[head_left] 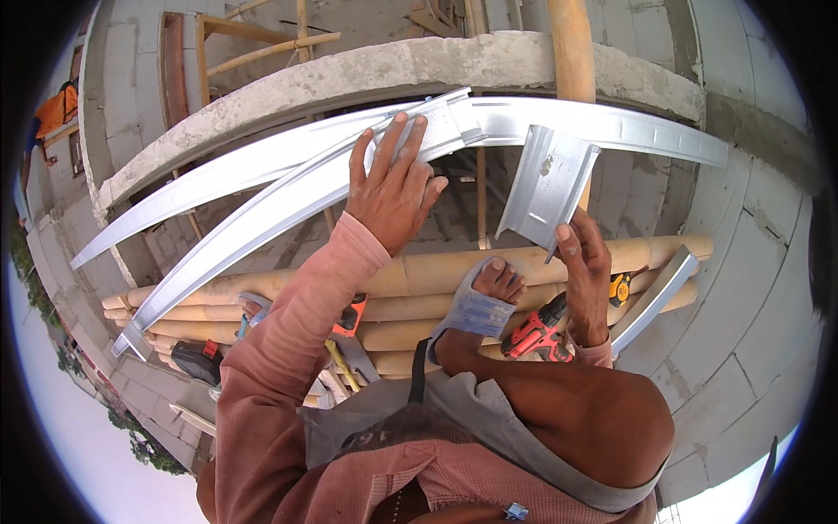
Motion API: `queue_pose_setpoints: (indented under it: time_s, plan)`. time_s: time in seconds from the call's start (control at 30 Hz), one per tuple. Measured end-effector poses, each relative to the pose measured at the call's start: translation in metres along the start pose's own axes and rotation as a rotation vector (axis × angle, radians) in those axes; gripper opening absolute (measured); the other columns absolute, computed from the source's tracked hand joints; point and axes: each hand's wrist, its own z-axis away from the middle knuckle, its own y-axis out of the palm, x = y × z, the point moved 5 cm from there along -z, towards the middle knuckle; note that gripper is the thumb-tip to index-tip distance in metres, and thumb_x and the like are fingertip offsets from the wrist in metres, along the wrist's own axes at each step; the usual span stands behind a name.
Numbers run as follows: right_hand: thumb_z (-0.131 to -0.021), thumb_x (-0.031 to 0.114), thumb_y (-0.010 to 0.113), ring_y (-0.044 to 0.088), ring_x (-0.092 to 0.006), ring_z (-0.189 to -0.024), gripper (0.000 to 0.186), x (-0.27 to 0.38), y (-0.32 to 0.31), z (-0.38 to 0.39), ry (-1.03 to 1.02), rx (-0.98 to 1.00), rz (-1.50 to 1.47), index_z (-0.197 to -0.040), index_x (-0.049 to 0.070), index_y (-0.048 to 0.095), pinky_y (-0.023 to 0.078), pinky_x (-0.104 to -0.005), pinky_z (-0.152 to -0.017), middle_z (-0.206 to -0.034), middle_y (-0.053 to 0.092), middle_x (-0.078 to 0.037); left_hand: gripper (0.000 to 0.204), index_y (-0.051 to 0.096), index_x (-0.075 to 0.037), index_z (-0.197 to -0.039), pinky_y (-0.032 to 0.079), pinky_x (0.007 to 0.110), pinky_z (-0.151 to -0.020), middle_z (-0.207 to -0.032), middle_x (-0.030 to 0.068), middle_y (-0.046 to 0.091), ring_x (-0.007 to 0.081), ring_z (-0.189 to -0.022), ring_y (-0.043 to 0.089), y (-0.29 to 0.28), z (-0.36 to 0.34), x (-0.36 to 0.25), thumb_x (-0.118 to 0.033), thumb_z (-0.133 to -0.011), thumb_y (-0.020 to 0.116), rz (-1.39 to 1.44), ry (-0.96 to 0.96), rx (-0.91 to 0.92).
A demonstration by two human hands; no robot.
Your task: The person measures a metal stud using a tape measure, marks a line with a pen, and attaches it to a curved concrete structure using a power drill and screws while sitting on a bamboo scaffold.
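Note:
My left hand (pixel 388 188) lies with its fingers outstretched on a long silvery metal channel (pixel 253 223), near that channel's far end. This channel slants down to the left, its near end by the bamboo poles. Behind it, another long metal channel (pixel 594 122) runs across along the concrete beam, and the two overlap around my fingers. My right hand (pixel 587 262) pinches the lower right corner of a short metal channel piece (pixel 548 188), thumb on its near face. The piece is held tilted, in front of the rear channel; whether they touch I cannot tell.
I squat on a platform of bamboo poles (pixel 410 275). On it lie a red drill (pixel 537 339), a yellow tape measure (pixel 620 288), a metal offcut (pixel 655 301) and several hand tools. A concrete beam (pixel 384 74) and an upright bamboo pole (pixel 572 52) stand ahead; a block wall (pixel 733 279) rises right.

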Motion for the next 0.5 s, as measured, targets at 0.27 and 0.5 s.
queue_pose_setpoints:
  time_s: [0.27,0.5]
  plan:
    - [-0.104,0.032,0.064,0.063,-0.0171,-0.113,0.050,0.002,0.002,0.001,0.027,0.002,-0.034,-0.140,-0.003,0.059,0.050,-0.0353,-0.101,-0.123,0.065,-0.009,0.028,0.061,-0.012,-0.089,0.011,0.059,-0.127,-0.157,0.0095,0.050,0.0290,-0.155,0.028,0.022,-0.011,-0.006,-0.036,-0.102,0.062,-0.087,0.075,0.039]
    - [-0.105,0.026,0.064,0.061,-0.0157,-0.112,0.047,-0.009,-0.002,-0.009,-0.110,0.030,0.135,-0.140,-0.004,0.058,0.047,-0.0308,-0.099,-0.126,0.066,-0.008,0.017,0.061,-0.010,-0.091,0.051,0.042,-0.100,-0.130,0.0106,0.067,0.0320,-0.120,0.064,-0.007,0.006,-0.035,-0.022,-0.099,0.070,0.569,0.190,0.001]
